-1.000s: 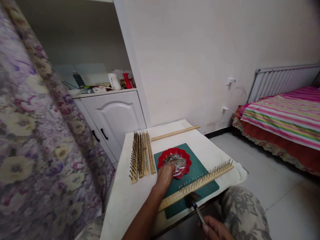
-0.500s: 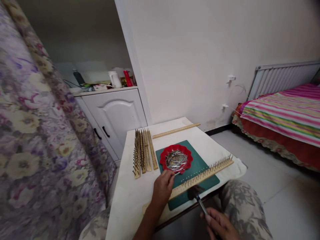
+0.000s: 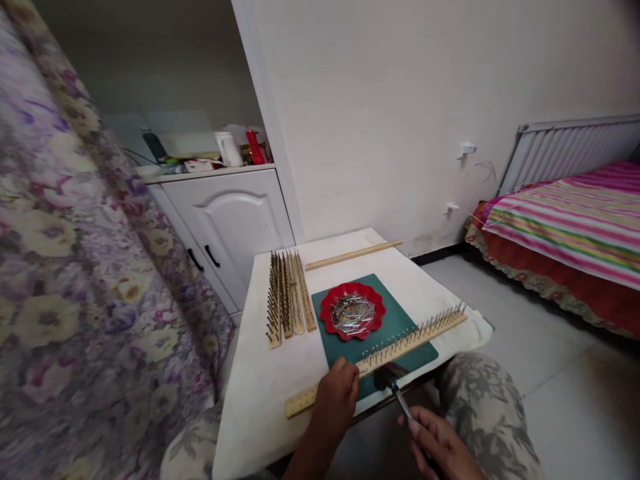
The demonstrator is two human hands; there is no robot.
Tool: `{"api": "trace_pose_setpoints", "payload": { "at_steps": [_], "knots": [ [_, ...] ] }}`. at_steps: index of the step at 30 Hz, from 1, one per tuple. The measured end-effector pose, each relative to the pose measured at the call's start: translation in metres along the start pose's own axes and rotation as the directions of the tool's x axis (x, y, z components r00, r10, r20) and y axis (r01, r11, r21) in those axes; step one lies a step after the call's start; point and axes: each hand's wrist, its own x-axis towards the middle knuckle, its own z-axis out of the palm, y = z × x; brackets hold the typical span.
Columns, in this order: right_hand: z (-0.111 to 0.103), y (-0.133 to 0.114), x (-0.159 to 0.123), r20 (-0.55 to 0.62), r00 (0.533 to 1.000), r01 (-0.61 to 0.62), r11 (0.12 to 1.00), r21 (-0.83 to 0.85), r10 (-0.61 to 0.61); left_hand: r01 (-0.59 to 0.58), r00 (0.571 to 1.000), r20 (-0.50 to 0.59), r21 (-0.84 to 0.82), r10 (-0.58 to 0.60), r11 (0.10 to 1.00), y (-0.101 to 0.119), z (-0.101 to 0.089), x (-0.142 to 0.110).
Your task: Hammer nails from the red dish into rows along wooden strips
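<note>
Head view. The left hand (image 3: 340,385), fingers curled, its grip impossible to tell, lies over the wooden strip (image 3: 400,352), left of the upright nails (image 3: 443,321); the right hand (image 3: 434,435) grips the hammer (image 3: 401,404), near the strip.

One hammer (image 3: 401,401) is in the right fingers (image 3: 426,420), one studded strip (image 3: 385,359) at the left fingers (image 3: 353,381). Beyond the latter lie one red bowl (image 3: 379,312), one green mat (image 3: 400,320), one farther strip (image 3: 354,256) and, leftward, seemingly four grouped strips (image 3: 295,300).
</note>
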Motion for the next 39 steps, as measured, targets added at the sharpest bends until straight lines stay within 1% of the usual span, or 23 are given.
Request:
{"api": "trace_pose_setpoints", "payload": {
  "at_steps": [2,6,10,15,17,20,23,26,29,34,39],
  "knots": [
    [0.0,0.001,0.0,-0.014,1.0,-0.019,1.0,0.009,0.019,0.0,1.0,0.008,0.028,0.0,1.0,0.0,0.002,0.001],
    [-0.001,0.002,0.0,0.02,0.999,-0.028,1.0,0.01,0.028,0.003,1.0,0.024,0.082,-0.005,0.997,0.002,0.003,0.004],
    [-0.001,0.001,-0.001,-0.021,1.0,-0.012,1.0,0.027,0.013,0.009,0.999,0.049,0.104,-0.014,0.995,0.004,0.0,0.007],
    [-0.001,0.001,-0.001,0.019,1.0,-0.001,1.0,-0.001,0.001,0.002,0.999,0.053,0.119,-0.009,0.993,0.005,-0.001,0.01],
    [-0.001,0.001,-0.001,0.022,1.0,0.004,1.0,-0.003,-0.004,-0.012,0.999,0.037,0.097,0.008,0.995,0.005,-0.001,0.011],
    [-0.001,0.0,-0.002,0.028,1.0,-0.006,1.0,0.006,0.006,-0.018,1.0,0.009,-0.007,0.018,1.0,0.006,0.0,0.014],
    [-0.001,-0.001,-0.002,0.035,0.999,0.005,1.0,-0.001,-0.005,0.009,1.0,-0.025,-0.112,-0.012,0.994,0.006,0.003,0.017],
    [-0.002,-0.002,-0.001,0.046,0.999,0.008,1.0,-0.017,-0.008,0.04,0.996,-0.067,-0.175,-0.053,0.984,0.005,0.009,0.017],
    [-0.001,-0.001,0.001,0.049,0.999,0.012,1.0,-0.028,-0.011,0.06,0.992,-0.094,-0.193,-0.079,0.979,0.004,0.014,0.016],
    [0.002,-0.003,-0.002,0.051,0.998,0.03,0.997,-0.072,-0.026,0.058,0.991,-0.106,-0.177,-0.077,0.983,0.003,0.019,0.016],
    [0.004,-0.02,-0.009,0.065,0.998,0.014,0.994,-0.112,-0.007,0.068,0.991,-0.108,-0.141,-0.083,0.988,0.002,0.023,0.017]
  ]
}}
